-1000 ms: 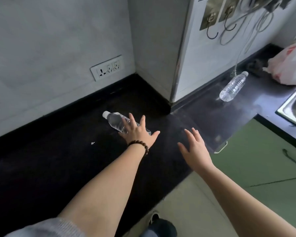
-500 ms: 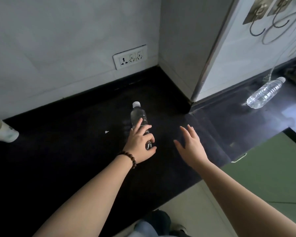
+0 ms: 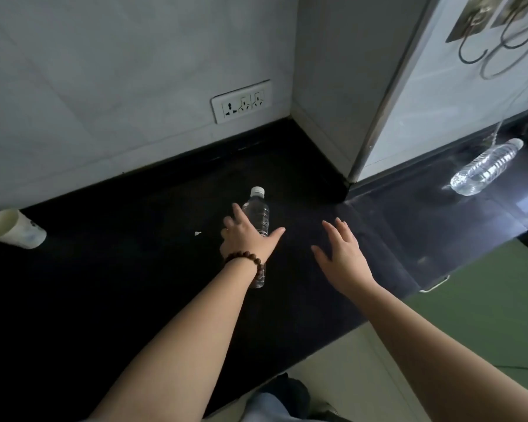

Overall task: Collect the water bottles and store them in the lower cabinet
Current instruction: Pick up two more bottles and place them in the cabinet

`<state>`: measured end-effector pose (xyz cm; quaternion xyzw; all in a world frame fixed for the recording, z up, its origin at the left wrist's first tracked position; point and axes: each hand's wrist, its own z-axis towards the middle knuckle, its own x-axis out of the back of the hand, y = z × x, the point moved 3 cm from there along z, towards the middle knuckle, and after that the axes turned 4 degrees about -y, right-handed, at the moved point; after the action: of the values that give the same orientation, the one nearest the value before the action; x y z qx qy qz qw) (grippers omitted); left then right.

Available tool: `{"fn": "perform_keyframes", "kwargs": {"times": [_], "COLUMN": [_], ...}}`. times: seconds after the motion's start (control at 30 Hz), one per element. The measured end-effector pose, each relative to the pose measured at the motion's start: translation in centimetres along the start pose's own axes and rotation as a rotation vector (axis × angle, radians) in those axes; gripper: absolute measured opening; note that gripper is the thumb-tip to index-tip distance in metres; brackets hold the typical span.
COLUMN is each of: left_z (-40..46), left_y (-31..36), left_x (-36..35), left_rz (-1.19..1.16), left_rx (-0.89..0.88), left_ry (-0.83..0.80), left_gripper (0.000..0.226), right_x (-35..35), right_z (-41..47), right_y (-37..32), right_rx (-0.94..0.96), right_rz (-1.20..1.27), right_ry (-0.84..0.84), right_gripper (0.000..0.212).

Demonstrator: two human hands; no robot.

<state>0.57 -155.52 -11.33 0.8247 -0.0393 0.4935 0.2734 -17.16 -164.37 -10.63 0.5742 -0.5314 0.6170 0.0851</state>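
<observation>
A clear water bottle with a white cap lies on the black counter, cap pointing at the back wall. My left hand, a bead bracelet on its wrist, is laid over the bottle's middle, thumb on its right side and fingers on its left, gripping it. My right hand hovers to its right, fingers spread, holding nothing. A second clear bottle lies on its side at the far right of the counter. The green lower cabinet is below the counter edge, door closed.
A white paper cup lies on its side at the counter's far left. A wall socket sits above the back edge. A white pillar corner juts onto the counter. Metal hooks hang at the upper right.
The view has shifted left, bringing the paper cup in. The bottle under my left hand has turned from slanted to pointing straight back. My right hand stays open beside it.
</observation>
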Motion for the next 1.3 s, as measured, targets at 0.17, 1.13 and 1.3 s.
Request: {"fn": "perform_keyframes", "kwargs": {"times": [0.17,1.13,1.3], "left_z": [0.8,-44.5,-53.8], "left_y": [0.5,14.9,13.4], "left_x": [-0.7,-28.3,-34.1], "left_rz": [0.092,-0.009,0.042], "left_rx": [0.064,-0.888,-0.917], "left_ry": [0.01,-0.406,-0.473], "left_gripper": [0.083,0.066,0.064], "right_x": [0.6,9.5,8.1], "right_z": [-0.7,-47.7,-58.4], "right_y": [1.0,33.9,40.7], "right_rx": [-0.038,-0.797,-0.93], "right_rz": [0.019,0.278,0.313], "right_ry": [0.028,0.588,0.556], "right_gripper": [0.062,0.06,0.061]}}
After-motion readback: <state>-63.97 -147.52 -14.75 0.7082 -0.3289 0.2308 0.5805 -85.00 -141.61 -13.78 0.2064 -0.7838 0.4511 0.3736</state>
